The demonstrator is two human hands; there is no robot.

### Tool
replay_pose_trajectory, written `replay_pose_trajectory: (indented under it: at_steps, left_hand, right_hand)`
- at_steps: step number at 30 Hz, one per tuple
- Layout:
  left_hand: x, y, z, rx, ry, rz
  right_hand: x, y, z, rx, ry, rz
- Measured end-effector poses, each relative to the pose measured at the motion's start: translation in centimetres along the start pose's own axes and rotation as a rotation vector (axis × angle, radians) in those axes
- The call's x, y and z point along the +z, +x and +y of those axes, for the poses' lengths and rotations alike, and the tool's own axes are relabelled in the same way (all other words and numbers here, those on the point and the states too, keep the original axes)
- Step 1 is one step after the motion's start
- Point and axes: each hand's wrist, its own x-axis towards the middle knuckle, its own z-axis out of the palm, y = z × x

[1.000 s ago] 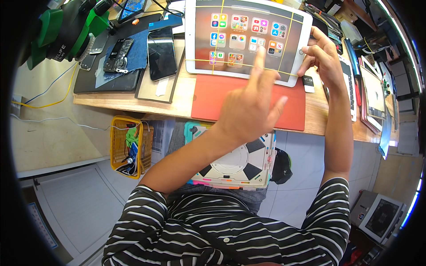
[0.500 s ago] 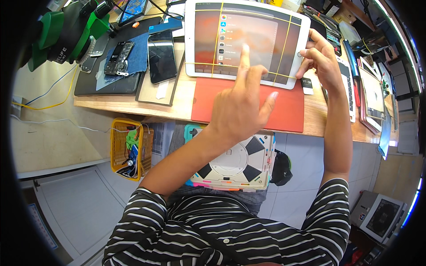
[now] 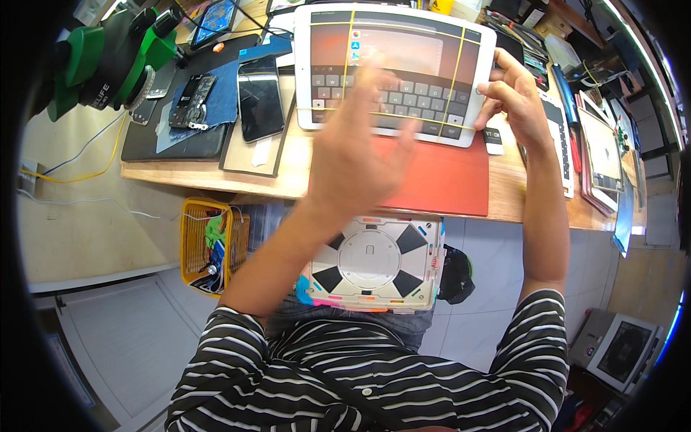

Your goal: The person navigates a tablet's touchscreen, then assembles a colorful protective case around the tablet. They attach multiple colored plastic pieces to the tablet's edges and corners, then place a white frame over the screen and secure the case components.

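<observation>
A white tablet lies on the wooden desk, at 12 o'clock from the person. Thin yellow bands cross its screen, which shows a keyboard. Its near edge rests on a flat red mat.

The left hand floats over the tablet, blurred, with its fingers spread and holding nothing. The right hand is at 1 o'clock, its fingers pinching the tablet's right edge. A small white tag lies just beside that hand.

At 10 o'clock a dark phone lies on a black mat. A yellow basket stands under the desk at 9 o'clock. A white case with black patches rests on the person's lap
</observation>
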Motion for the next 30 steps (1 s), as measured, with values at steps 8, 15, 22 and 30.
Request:
replay_pose_trajectory:
  at_steps: [8, 15, 22, 30]
  left_hand:
    - [-4.9, 5.6, -8.1, -0.529, -0.624, 0.104]
    - [-5.3, 6.0, -9.5, -0.545, -0.708, -0.040]
    - [-5.5, 6.1, -8.8, -0.538, -0.852, -0.043]
    - [-5.7, 5.6, -9.6, -0.504, -0.813, -0.106]
  right_hand:
    - [0.6, -0.1, -0.6, -0.038, -0.023, 0.022]
    - [0.7, -0.1, -0.4, -0.080, -0.017, 0.001]
    - [0.7, -0.2, -0.4, -0.088, -0.028, -0.005]
    - [0.7, -0.2, -0.5, -0.082, -0.053, 0.004]
